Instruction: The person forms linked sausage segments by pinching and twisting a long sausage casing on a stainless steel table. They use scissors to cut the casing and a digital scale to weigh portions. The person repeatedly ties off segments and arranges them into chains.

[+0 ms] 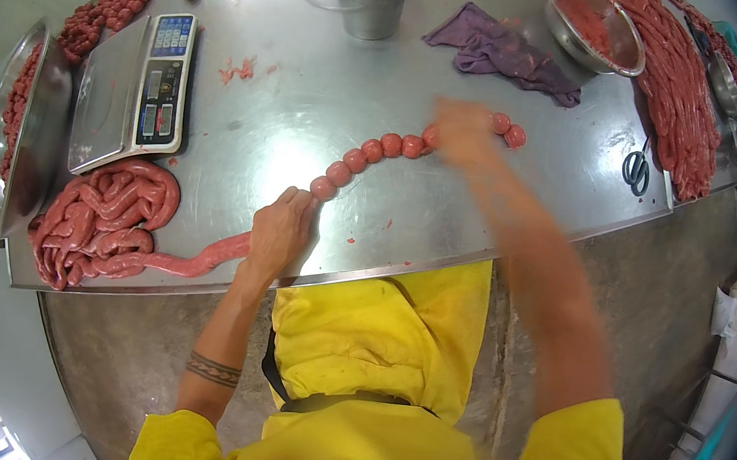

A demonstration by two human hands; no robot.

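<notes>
A chain of small round sausage links curves across the steel table, from my left hand up to the right. My left hand is closed round the sausage at the chain's near end. From its other side an untied length of sausage runs left into a loose coil at the table's near left corner. My right hand is over the far part of the chain, smeared by motion, so its fingers cannot be read. Some links show beyond it.
A digital scale and a steel bowl stand at the left. Farther back are a metal bucket, a purple cloth and a bowl of meat. Scissors lie near long sausage strands at the right.
</notes>
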